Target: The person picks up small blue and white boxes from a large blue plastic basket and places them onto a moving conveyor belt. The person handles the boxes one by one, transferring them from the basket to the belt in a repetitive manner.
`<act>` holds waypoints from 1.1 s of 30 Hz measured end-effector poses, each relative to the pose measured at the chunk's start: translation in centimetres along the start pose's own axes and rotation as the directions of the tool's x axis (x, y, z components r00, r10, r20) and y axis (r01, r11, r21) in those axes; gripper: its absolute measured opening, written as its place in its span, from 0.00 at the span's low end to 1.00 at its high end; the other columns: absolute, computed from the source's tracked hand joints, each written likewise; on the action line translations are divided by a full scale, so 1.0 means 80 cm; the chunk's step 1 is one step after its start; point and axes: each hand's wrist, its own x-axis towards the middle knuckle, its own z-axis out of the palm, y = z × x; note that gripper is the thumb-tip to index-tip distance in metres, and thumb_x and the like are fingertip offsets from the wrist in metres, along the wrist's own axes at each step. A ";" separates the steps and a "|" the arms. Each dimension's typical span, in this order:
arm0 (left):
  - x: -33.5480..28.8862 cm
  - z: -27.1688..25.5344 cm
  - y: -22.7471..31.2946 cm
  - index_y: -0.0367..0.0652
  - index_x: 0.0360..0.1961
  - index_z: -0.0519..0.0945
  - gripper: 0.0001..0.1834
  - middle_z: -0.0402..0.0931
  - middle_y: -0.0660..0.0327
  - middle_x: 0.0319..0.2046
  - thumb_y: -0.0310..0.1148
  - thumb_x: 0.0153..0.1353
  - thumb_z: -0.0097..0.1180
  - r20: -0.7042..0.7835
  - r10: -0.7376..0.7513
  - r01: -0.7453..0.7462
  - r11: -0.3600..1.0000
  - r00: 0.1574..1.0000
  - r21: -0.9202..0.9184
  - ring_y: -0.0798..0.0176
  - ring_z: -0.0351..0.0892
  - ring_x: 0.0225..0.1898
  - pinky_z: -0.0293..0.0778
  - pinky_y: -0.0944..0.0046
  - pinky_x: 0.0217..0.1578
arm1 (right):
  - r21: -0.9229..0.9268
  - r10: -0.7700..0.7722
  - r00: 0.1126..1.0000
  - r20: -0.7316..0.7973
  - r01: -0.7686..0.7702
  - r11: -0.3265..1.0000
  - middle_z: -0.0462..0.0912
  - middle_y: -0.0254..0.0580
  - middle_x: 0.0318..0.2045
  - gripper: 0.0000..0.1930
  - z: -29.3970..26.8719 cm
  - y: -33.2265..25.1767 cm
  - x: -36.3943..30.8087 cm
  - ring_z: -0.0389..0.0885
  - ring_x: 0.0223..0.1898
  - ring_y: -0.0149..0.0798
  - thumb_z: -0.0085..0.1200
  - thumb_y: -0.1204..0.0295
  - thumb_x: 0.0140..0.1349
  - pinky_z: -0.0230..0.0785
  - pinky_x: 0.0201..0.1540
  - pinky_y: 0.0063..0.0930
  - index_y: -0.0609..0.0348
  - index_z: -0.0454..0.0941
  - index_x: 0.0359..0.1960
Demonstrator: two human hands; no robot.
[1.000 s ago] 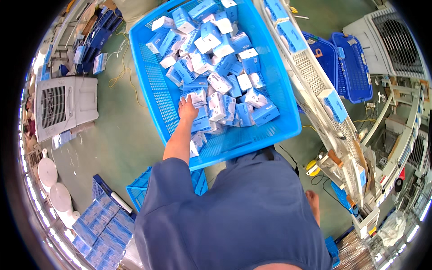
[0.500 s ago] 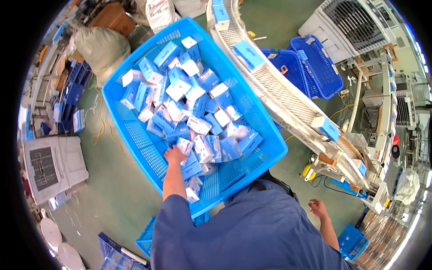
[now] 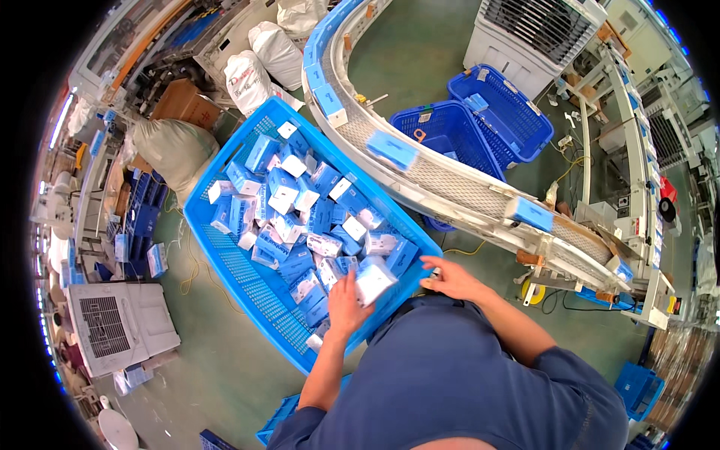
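Left hand (image 3: 346, 309) pinches a box (image 3: 374, 283) just to its right, over the basket (image 3: 262, 292). Right hand (image 3: 454, 283) half-curled beside basket corner, can't tell if gripping. Loose boxes (image 3: 283, 193) piled ahead of left hand.

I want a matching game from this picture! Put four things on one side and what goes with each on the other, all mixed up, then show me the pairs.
1. Large light-blue plastic basket
2. Curved pale mesh conveyor belt
3. Two dark-blue plastic baskets
4. Left hand

A. Holding one blurred white-and-blue box
B. Filled with jumbled blue-and-white rectangular boxes
C. Beyond the conveyor belt
D. Carrying a row of blue boxes

Pairs: 1-B, 2-D, 3-C, 4-A.
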 end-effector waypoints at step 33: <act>0.015 -0.024 0.145 0.39 0.68 0.65 0.40 0.66 0.47 0.64 0.30 0.53 0.66 -0.165 0.214 -0.200 0.975 0.963 0.094 0.41 0.62 0.67 0.61 0.48 0.65 | -0.301 -0.080 0.774 -0.628 -0.146 0.942 0.75 0.47 0.49 0.32 -0.307 0.157 -0.056 0.79 0.43 0.48 0.66 0.61 0.49 0.72 0.49 0.40 0.56 0.73 0.58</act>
